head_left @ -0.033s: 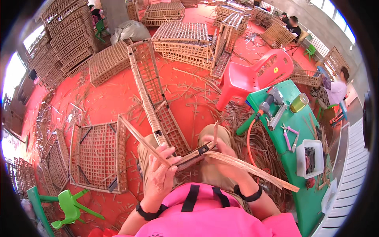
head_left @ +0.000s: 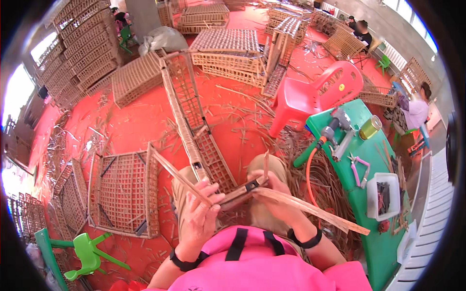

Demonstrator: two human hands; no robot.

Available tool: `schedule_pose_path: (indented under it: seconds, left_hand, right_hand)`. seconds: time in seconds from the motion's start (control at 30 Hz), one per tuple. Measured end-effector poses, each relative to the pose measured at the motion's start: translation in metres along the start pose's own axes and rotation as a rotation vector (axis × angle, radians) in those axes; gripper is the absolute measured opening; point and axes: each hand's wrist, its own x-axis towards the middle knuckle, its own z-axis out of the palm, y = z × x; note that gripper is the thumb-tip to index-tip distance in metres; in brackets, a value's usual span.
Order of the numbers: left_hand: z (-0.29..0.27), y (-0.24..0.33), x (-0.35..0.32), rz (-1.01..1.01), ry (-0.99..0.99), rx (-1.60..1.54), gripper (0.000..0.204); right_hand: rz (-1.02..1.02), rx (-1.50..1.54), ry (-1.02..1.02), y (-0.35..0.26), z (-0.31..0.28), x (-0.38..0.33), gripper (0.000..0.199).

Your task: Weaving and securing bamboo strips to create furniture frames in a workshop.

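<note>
A long woven frame [head_left: 180, 119] with latticed sides extends from my lap toward the far side, its near end between my knees. My left hand [head_left: 200, 214] is closed at its near left corner, pinching a flat brown strip [head_left: 177, 174] that slants up and left. My right hand [head_left: 279, 198] is closed round the right end of the short near bar [head_left: 239, 192], by a dark fitting. From beneath that hand a wide split strip [head_left: 315, 209] runs out to the right. A thin strip end [head_left: 266, 162] sticks up beside it. Some right fingertips are hidden.
A green table [head_left: 342, 177] at right bears a power tool [head_left: 334, 127], a jar [head_left: 370, 127], pink-handled pliers [head_left: 359, 169] and a white bin [head_left: 383, 196]. A red chair [head_left: 296, 99] stands ahead. Woven panels [head_left: 124, 191] and scraps cover parts of the red floor. Other people sit farther off.
The whole view has shifted slightly. Both hands keep nearly the same hold on the frame and strips.
</note>
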Motion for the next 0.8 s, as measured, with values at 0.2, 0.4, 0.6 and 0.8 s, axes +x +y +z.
schedule_pose_path:
  seconds: [0.2,0.4,0.6,0.8]
  left_hand:
    - [-0.023,-0.003,-0.015,-0.002,0.049,-0.016,0.016]
    - [-0.046,-0.004,-0.006,-0.149,0.099,-0.125,0.025]
    - [-0.061,-0.015,0.006,-0.287,0.04,-0.25,0.042]
    - [-0.107,0.018,0.0,-0.699,-0.175,0.143,0.027]
  right_hand:
    - [0.083,0.19,-0.117,0.002,0.029,-0.015,0.032]
    - [0.085,0.133,-0.153,-0.029,0.043,-0.005,0.026]
    - [0.036,0.09,-0.227,-0.017,0.046,0.006,0.026]
    - [-0.016,0.167,-0.29,-0.04,0.024,0.014,0.036]
